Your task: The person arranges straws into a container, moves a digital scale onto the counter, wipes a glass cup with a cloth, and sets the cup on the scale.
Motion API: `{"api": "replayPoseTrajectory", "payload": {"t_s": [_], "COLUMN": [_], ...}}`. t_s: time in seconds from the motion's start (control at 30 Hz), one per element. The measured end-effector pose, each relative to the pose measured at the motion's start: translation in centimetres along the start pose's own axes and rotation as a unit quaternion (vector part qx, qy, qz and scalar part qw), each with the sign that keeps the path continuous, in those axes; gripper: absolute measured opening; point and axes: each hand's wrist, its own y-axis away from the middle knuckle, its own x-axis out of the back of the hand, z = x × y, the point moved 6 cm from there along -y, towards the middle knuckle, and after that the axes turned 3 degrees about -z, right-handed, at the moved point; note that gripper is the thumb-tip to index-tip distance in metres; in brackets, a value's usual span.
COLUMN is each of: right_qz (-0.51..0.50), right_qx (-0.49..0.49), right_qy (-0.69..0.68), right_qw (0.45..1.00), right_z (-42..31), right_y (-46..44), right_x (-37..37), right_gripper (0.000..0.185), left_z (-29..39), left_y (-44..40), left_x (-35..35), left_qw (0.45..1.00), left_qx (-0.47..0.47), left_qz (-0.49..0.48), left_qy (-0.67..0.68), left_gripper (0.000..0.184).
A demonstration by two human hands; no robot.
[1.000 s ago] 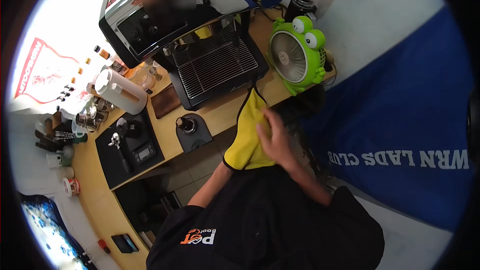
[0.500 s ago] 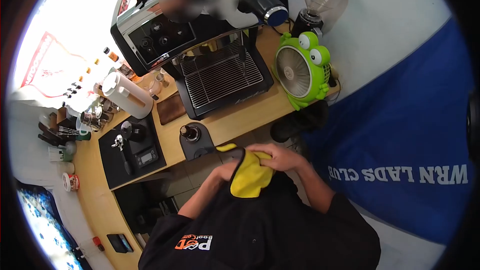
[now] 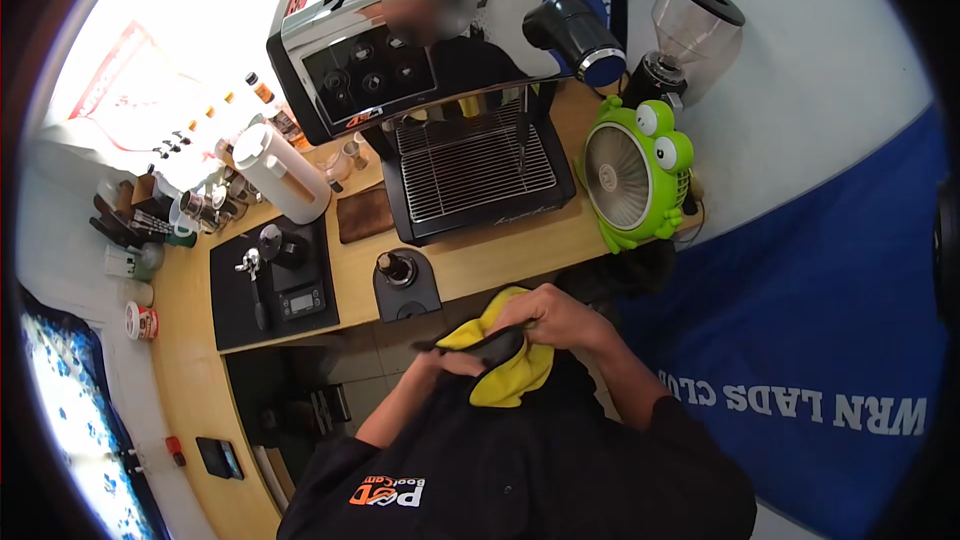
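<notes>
A yellow cloth with a grey side and dark edging is bunched between my two hands, in front of my dark shirt. My right hand has its fingers closed on the upper part of the cloth. At the cloth's left edge, my left hand grips it, its fingers partly covered by the folds. Just beyond the hands, at the counter's front edge, a tamper stands on a black tamping mat.
An espresso machine stands on the wooden counter. A green frog-shaped fan and a grinder are to its right. Leftward are a white pitcher, a portafilter and a scale on a black mat.
The cloth has been turned and refolded, so its grey side shows more between the hands. The camera view has shifted, moving the counter items slightly right and down in view.
</notes>
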Motion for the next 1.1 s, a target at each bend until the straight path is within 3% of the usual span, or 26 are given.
{"api": "replayPoseTrajectory", "payload": {"t_s": [0.07,0.13,0.17,0.23,0.3,0.37,0.43,0.47,0.5,0.57,0.6,0.67,0.7,0.73,0.8,0.83,0.93,1.0,1.03,1.1], "right_qz": [-0.006,-0.011,0.001,0.010,0.033,0.015,-0.004,0.033,0.069,0.055,0.042,0.029,0.016,0.018,0.012,0.011,0.034,0.021,0.020,0.011], "right_qx": [0.012,0.025,-0.030,-0.080,-0.152,-0.178,-0.204,-0.112,-0.020,0.030,0.080,0.035,-0.009,-0.010,-0.083,-0.083,-0.031,0.069,0.070,0.034], "right_qy": [0.002,0.006,0.082,0.157,0.262,0.268,0.275,0.260,0.241,0.211,0.177,0.194,0.209,0.208,0.280,0.281,0.260,0.231,0.231,0.238], "right_qw": [1.000,1.000,0.996,0.984,0.952,0.947,0.939,0.959,0.968,0.975,0.980,0.980,0.978,0.978,0.956,0.956,0.965,0.970,0.970,0.971], "right_z": [0.2,0.0,0.3,0.5,1.1,1.7,2.1,1.0,-0.1,-0.3,-0.8,-0.5,0.0,0.2,1.6,1.5,0.5,-0.5,-0.6,-0.2], "right_y": [-0.7,-1.1,-1.1,-0.9,-0.4,-0.5,-0.3,-0.7,-1.0,-1.3,-1.2,-0.4,0.1,0.6,1.5,1.6,1.2,0.5,0.3,0.1], "right_x": [-0.2,0.1,0.8,1.8,2.6,2.8,2.5,2.3,2.3,1.9,1.7,1.9,1.9,1.9,2.0,1.9,1.8,1.4,1.3,0.9], "right_gripper": [0.033,0.031,0.023,0.016,0.012,0.014,0.015,0.015,0.015,0.016,0.018,0.017,0.017,0.017,0.020,0.020,0.018,0.018,0.018,0.018], "left_z": [-2.4,1.4,3.3,0.6,-0.1,1.4,1.8,3.0,2.7,0.8,-6.9,-0.7,-7.0,-6.5,-4.5,-0.7,0.6,0.7,0.8,-0.9], "left_y": [2.5,0.4,-0.8,-1.0,-1.0,-1.5,-1.8,-2.0,-1.9,-1.8,-1.8,-1.4,-0.3,-0.5,-1.7,-2.3,-2.6,-2.8,-2.8,-1.9], "left_x": [0.8,1.0,1.3,0.3,0.7,1.4,1.3,1.6,2.0,1.8,-1.5,0.8,-1.1,-1.1,-2.2,-1.5,-1.1,-0.8,-0.7,-1.5], "left_qw": [0.979,0.988,0.993,0.996,0.989,0.993,0.990,0.980,0.981,0.999,0.986,0.995,0.994,0.994,0.998,0.995,0.990,0.989,0.986,0.991], "left_qx": [0.069,0.087,0.103,0.081,0.128,0.117,0.065,0.009,0.008,-0.037,-0.034,-0.050,-0.064,-0.064,0.062,0.080,0.056,0.010,-0.035,-0.013], "left_qz": [-0.024,-0.021,-0.023,-0.015,0.035,0.019,-0.001,0.064,0.065,0.000,-0.013,0.083,0.092,0.090,-0.029,-0.056,-0.053,-0.049,-0.047,-0.026], "left_qy": [0.192,0.125,0.058,0.016,-0.064,-0.012,0.125,0.187,0.185,0.013,0.162,0.012,-0.020,-0.020,-0.003,0.009,0.119,0.139,0.159,0.128], "left_gripper": [0.038,0.047,0.055,0.058,0.057,0.057,0.057,0.054,0.054,0.062,0.052,0.047,0.052,0.052,0.057,0.056,0.055,0.053,0.051,0.051]}}
